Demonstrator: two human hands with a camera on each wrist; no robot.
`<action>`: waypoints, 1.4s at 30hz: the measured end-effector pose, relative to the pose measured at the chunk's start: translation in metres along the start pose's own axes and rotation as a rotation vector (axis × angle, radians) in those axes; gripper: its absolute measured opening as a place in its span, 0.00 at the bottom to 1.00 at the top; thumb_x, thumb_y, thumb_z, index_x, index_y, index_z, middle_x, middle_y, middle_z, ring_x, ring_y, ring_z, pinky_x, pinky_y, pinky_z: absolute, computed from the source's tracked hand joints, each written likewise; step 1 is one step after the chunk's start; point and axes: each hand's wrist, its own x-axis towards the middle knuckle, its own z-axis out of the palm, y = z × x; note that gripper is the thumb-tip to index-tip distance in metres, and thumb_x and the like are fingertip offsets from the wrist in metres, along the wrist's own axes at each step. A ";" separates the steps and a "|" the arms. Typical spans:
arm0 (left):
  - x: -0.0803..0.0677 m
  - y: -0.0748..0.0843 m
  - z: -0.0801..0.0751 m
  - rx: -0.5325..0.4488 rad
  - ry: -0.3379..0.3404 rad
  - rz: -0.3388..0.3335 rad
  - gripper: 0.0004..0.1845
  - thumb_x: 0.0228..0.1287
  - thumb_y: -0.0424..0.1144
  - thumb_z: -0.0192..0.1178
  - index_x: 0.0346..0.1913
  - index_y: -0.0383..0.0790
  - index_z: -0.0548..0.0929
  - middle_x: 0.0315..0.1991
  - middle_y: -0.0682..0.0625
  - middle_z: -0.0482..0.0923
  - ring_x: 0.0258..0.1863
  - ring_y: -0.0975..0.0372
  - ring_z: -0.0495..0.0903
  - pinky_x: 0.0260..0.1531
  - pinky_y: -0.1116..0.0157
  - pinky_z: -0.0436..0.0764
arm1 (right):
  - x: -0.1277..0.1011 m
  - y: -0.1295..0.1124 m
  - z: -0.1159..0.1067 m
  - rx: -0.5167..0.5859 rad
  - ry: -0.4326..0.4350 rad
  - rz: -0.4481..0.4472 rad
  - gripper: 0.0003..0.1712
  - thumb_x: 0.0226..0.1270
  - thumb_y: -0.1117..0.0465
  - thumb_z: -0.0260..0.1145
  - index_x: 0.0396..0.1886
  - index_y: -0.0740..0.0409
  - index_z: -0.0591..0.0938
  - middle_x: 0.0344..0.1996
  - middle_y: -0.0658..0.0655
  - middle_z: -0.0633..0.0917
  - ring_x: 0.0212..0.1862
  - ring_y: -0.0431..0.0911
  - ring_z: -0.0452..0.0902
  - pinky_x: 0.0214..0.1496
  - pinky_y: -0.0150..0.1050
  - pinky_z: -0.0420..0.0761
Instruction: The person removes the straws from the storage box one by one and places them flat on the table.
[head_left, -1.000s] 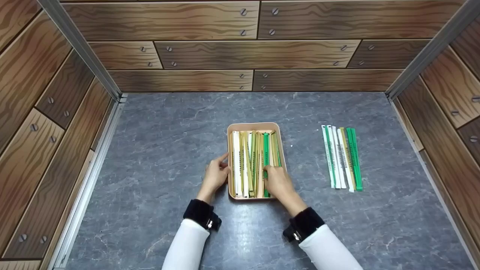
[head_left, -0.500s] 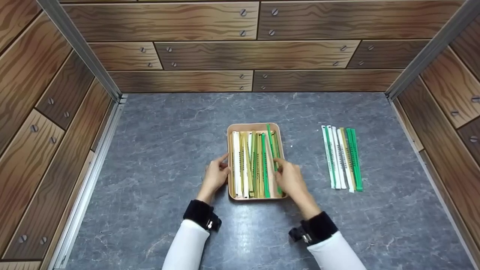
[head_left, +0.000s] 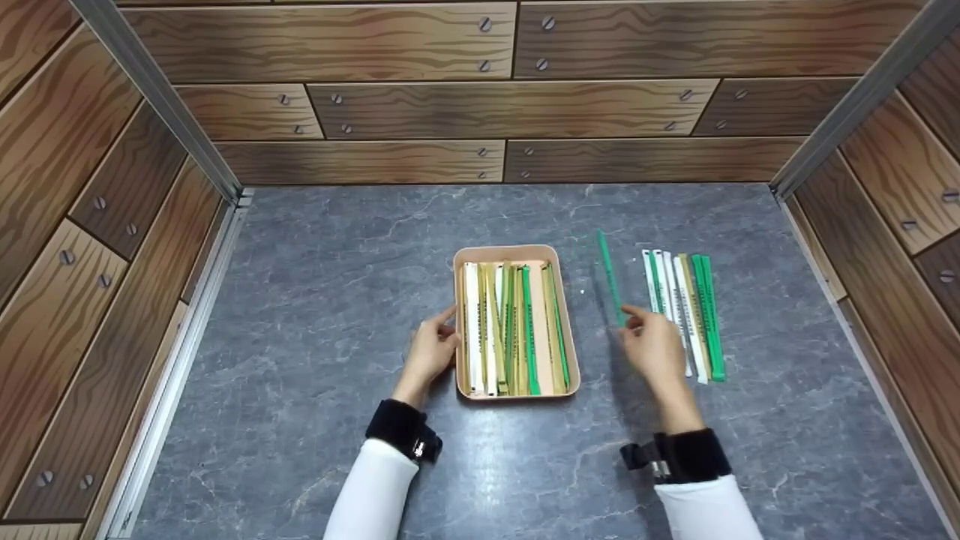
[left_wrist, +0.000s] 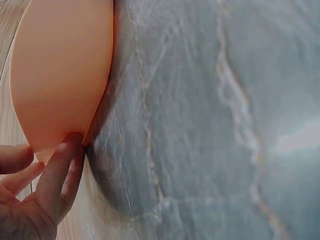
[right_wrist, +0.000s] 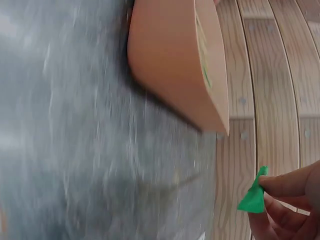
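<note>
On the grey marbled table (head_left: 315, 315), ringed by wood-patterned walls (head_left: 90, 187), the left hand (head_left: 430, 352) rests against the left wall of the peach tray (head_left: 514, 253), which sits about midway between the table's left and right edges, somewhat nearer the near edge than the far one. In the left wrist view the fingers (left_wrist: 60, 170) lie nearly straight, their tips touching the tray's outer wall, with nothing pinched between them. The tray holds a packed row of long wrapped sticks (head_left: 510, 330) lying lengthwise from its near wall to its far wall: white ones at the left, olive and yellowish ones in the middle, green ones toward the right, with a bare strip of tray floor among them. How many there are is hard to count, since they overlap. To the right of the tray, the right hand (head_left: 654, 349) pinches the near end of a single green stick (head_left: 609, 277) between thumb and fingertips and holds it up above the table, between the tray and a loose row of sticks (head_left: 684, 315) that lies toward the right edge. The right wrist view is blurred; it shows only the stick's crimped green end in the fingers (right_wrist: 287, 192) and the tray's outer wall. The hand covers the near ends of the row's leftmost sticks.
</note>
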 end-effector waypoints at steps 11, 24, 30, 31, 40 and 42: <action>0.000 0.000 -0.001 -0.029 -0.011 0.003 0.28 0.62 0.26 0.59 0.67 0.38 0.74 0.37 0.41 0.84 0.36 0.55 0.84 0.37 0.61 0.82 | 0.006 0.049 -0.028 -0.052 0.029 0.256 0.20 0.67 0.63 0.61 0.58 0.59 0.81 0.46 0.62 0.85 0.46 0.60 0.81 0.36 0.53 0.78; -0.001 -0.001 0.000 -0.049 -0.009 0.009 0.30 0.60 0.25 0.59 0.67 0.37 0.74 0.38 0.40 0.84 0.35 0.55 0.84 0.35 0.62 0.83 | 0.017 0.083 -0.033 -0.124 0.001 0.380 0.22 0.70 0.62 0.57 0.61 0.59 0.80 0.50 0.62 0.84 0.48 0.61 0.79 0.38 0.55 0.77; 0.000 -0.002 0.002 -0.040 0.000 0.020 0.29 0.59 0.25 0.59 0.67 0.35 0.74 0.39 0.39 0.84 0.38 0.53 0.84 0.40 0.60 0.83 | 0.021 0.086 -0.033 -0.145 -0.023 0.413 0.22 0.71 0.59 0.57 0.63 0.59 0.78 0.53 0.63 0.82 0.50 0.62 0.78 0.37 0.55 0.77; 0.001 -0.002 0.002 -0.035 0.002 0.018 0.29 0.59 0.26 0.59 0.67 0.36 0.74 0.39 0.39 0.84 0.38 0.53 0.84 0.40 0.60 0.83 | 0.022 0.084 -0.033 -0.143 -0.025 0.415 0.22 0.72 0.58 0.58 0.63 0.59 0.78 0.54 0.64 0.81 0.50 0.62 0.78 0.37 0.54 0.77; 0.000 0.000 0.001 -0.017 0.000 0.007 0.30 0.59 0.26 0.59 0.67 0.37 0.74 0.37 0.41 0.84 0.37 0.54 0.83 0.40 0.59 0.82 | 0.012 0.038 -0.003 -0.047 0.093 0.062 0.15 0.66 0.66 0.62 0.49 0.66 0.84 0.41 0.66 0.85 0.42 0.60 0.82 0.40 0.54 0.80; 0.000 0.000 0.001 -0.016 0.002 0.003 0.29 0.60 0.26 0.60 0.67 0.38 0.74 0.37 0.41 0.84 0.37 0.54 0.83 0.40 0.59 0.82 | 0.010 0.023 0.010 -0.018 0.095 -0.052 0.13 0.63 0.68 0.63 0.45 0.68 0.85 0.38 0.66 0.86 0.39 0.59 0.82 0.41 0.54 0.80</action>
